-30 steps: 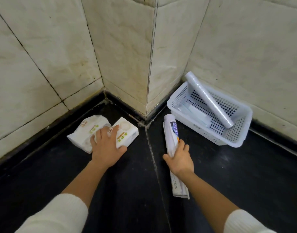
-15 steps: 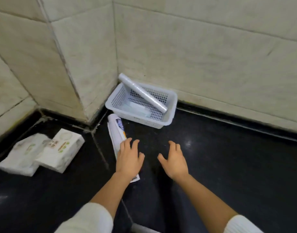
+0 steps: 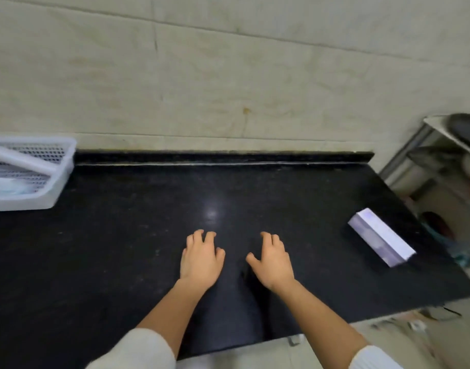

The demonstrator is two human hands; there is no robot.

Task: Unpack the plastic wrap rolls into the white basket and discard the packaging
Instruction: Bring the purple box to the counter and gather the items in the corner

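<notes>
The white perforated basket (image 3: 59,179) stands at the far left edge of the black counter (image 3: 148,235), partly cut off by the frame. A plastic wrap roll (image 3: 18,159) leans across its rim, and another pale item lies inside. A long whitish-purple box (image 3: 381,239) lies near the counter's right edge. My left hand (image 3: 200,258) and my right hand (image 3: 272,261) hover side by side over the middle of the counter, palms down, fingers apart, holding nothing.
A tiled wall (image 3: 228,75) rises behind the counter. Past the right end stands a metal rack (image 3: 425,155) with dark pans on it. The counter's front edge runs close to my forearms, with pale floor below it.
The view has swung right: the basket slid to the far left, the packaged roll and tissue packs left the frame, and the box and rack appeared. My right hand let go of the packaged roll.
</notes>
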